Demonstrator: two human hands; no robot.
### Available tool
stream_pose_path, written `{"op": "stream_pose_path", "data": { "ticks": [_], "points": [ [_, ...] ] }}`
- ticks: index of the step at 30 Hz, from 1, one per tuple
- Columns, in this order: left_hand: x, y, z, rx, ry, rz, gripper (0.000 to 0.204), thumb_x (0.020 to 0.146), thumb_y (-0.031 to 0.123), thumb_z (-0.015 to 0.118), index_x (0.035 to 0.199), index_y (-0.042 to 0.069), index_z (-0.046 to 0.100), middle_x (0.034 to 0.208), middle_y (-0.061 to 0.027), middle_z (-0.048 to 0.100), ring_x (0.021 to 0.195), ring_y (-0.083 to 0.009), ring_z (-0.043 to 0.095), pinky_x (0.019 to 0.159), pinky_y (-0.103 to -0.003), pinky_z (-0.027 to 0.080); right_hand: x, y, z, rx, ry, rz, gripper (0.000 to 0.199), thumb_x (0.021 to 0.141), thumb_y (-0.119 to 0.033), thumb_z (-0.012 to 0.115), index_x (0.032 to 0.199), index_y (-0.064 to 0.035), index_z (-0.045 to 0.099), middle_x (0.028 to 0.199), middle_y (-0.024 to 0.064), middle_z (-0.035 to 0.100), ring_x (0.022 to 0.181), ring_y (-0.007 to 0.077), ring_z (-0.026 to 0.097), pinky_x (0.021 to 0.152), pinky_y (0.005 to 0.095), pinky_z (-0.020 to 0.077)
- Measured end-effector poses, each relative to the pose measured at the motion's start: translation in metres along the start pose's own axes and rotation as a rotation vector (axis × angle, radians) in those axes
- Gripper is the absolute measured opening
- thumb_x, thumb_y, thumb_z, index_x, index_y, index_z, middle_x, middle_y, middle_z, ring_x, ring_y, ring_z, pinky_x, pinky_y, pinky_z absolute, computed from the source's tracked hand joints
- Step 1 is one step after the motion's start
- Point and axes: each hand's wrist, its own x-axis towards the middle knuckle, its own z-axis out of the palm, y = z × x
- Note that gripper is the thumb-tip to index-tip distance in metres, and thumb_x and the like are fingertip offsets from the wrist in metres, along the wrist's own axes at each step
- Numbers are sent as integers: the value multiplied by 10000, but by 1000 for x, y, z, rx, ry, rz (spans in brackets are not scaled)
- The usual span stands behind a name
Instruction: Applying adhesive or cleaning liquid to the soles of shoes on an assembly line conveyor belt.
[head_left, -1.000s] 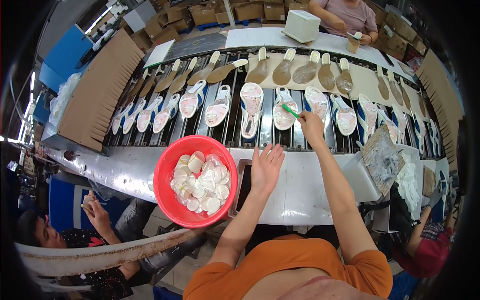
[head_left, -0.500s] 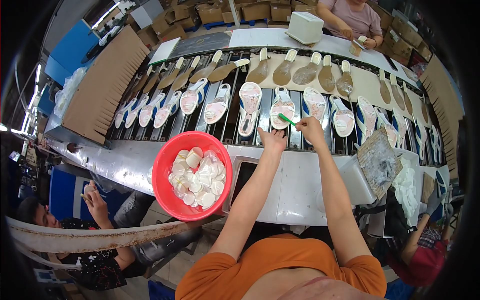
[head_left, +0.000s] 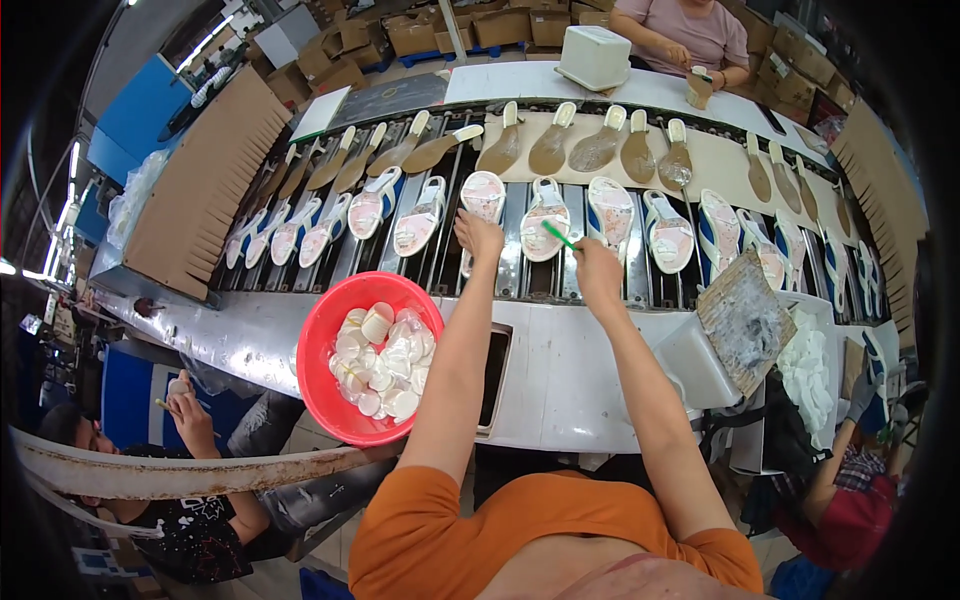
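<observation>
My left hand (head_left: 480, 238) lies over the lower part of an unfinished sandal (head_left: 484, 192), fingers curled at its left edge; the thumb is hard to see. In my right hand (head_left: 600, 272) is the handle of a thin green brush (head_left: 558, 234). Its tip meets the pale, patchy bottom of the neighbouring sandal (head_left: 543, 222). Both sandals belong to a row of white-edged ones, some with blue straps, on the dark slatted conveyor (head_left: 510, 275).
Brown soles (head_left: 554, 148) line the conveyor's far side. A red basin (head_left: 310, 360) of white discs stands left of my left forearm. To the right are a white container (head_left: 690, 360) and a stained board (head_left: 745, 320). Other people sit opposite and at both sides.
My left hand has moved left from below the brushed sandal to the one beside it. The right hand still holds the brush at the same sandal. The whole view has shifted slightly.
</observation>
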Motion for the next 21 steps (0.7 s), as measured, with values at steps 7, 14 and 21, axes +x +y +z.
{"op": "stream_pose_path", "data": {
  "ticks": [7, 14, 21],
  "points": [
    [-2, -8, 5, 349, -200, 51, 1276, 618, 268, 862, 1499, 5, -22, 1411, -281, 344, 1259, -409, 423, 1045, -520, 348, -42, -15, -41, 112, -272, -77, 129, 805, -116, 662, 896, -34, 702, 841, 163, 692, 779, 348, 663, 673, 442, 498],
    [-23, 19, -18, 339, 78, 45, 1220, 582, 213, 865, 1493, 10, 79, 1273, -242, 465, 1183, -377, 469, 998, -478, 372, -90, -27, -104, 655, 97, -57, 233, 841, -154, 712, 1025, -12, 693, 721, 89, 659, 626, 183, 587, 592, 293, 451],
    [-94, 64, -72, -150, 252, 439, 1078, 581, 88, 787, 1458, -11, 168, 1391, -263, 369, 1309, -410, 355, 1084, -487, 293, -74, -89, -189, 525, 197, -154, 330, 844, -173, 728, 1142, -42, 674, 685, 144, 598, 531, 179, 471, 536, 288, 416]
  ]
}}
